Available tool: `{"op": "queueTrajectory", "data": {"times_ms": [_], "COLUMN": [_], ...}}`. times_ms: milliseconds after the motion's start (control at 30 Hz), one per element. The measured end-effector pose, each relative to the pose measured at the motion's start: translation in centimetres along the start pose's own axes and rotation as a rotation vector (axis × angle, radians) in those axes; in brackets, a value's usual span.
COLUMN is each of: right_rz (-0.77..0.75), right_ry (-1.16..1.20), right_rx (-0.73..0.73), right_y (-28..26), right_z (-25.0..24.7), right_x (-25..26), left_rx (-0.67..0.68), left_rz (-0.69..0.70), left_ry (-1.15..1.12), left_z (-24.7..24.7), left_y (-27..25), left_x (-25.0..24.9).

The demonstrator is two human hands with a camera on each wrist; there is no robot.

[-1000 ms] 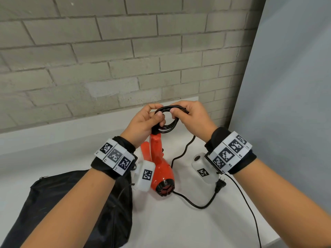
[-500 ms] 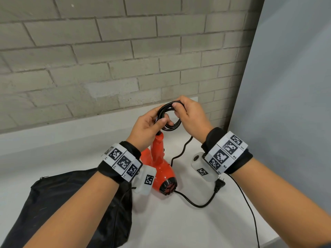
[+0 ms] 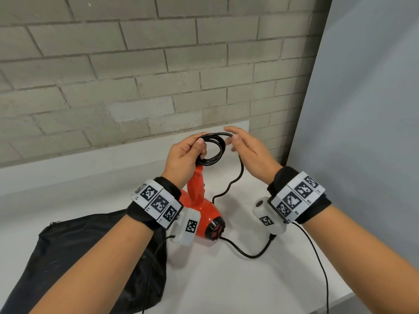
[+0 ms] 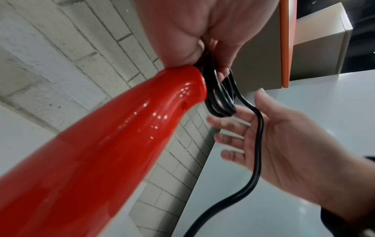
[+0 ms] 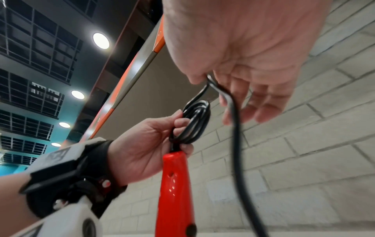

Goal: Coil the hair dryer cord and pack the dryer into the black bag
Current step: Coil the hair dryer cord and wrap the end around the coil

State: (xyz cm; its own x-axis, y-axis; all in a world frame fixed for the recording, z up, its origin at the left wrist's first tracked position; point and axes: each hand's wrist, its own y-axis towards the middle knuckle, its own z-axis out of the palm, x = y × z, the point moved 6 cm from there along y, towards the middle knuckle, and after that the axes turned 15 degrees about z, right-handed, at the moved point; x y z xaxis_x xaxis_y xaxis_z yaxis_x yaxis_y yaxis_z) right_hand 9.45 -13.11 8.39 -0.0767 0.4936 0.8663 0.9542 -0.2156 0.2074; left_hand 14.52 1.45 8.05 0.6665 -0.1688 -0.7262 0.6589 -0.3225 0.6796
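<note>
Mid-coil. Left hand (image 3: 183, 159) closed round the gathered loops (image 3: 213, 150) of the black cord (image 3: 229, 189), pinching them at the very end of the handle of the red hair dryer (image 3: 204, 207). Dryer hanging handle-up, body low over the white counter (image 3: 226, 279), near the middle; contact with the surface cannot be told. Right hand (image 3: 247, 150) just right of the loops, fingers (image 4: 229, 137) spread and almost straight, free cord running through the crook of thumb and forefinger and down across the palm; no firm pinch visible. Below it, slack snaking along the counter toward the plug (image 3: 273, 237), mostly hidden under the right wrist. Black bag (image 3: 90, 257) lying flat, near left, not yet opened wide.

Handling, as a judgement: glossy plastic shell, rigid and likely slick, moderately light, weight in the body; best held by the handle. Cord pliable but springy, with kinks, so loops probably spring apart unless clamped where they cross, as at the left thumb. Slack best drawn in by sliding the right hand down the free run, then laying each turn under the left thumb. Bag soft and limp; likely needs one hand holding its mouth open.
</note>
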Motion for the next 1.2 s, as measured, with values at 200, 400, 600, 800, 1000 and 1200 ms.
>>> {"op": "queueTrajectory", "data": {"times_ms": [200, 400, 600, 800, 1000, 1200], "right_rz": [0.301, 0.598, 0.472, 0.533, 0.878, 0.637], "right_ry": [-0.271, -1.014, -1.274, -1.255, -0.831, 0.400], "right_rx": [0.079, 0.756, 0.722, 0.553, 0.239, 0.094], "right_y": [-2.7, -8.6, -9.0, -8.6, -7.8, -7.8], "right_z": [-0.8, 3.2, 3.4, 1.1, -5.2, -6.0], "right_x": [-7.5, -14.6, -15.7, -16.3, -16.1, -8.6], "left_rx": [0.016, 0.027, 0.014, 0.013, 0.012, -0.007], "left_rz": [-0.012, -0.008, -0.047, -0.062, -0.075, -0.082], "left_ry": [0.034, 0.082, 0.078, 0.088, 0.087, 0.083], "left_z": [0.4, 1.0, 1.3, 1.2, 1.7, 2.2], "left_y": [0.0, -0.1, -0.2, -0.2, -0.4, 0.1], "left_x": [-0.3, -0.7, -0.4, -0.5, -0.8, -0.5]}}
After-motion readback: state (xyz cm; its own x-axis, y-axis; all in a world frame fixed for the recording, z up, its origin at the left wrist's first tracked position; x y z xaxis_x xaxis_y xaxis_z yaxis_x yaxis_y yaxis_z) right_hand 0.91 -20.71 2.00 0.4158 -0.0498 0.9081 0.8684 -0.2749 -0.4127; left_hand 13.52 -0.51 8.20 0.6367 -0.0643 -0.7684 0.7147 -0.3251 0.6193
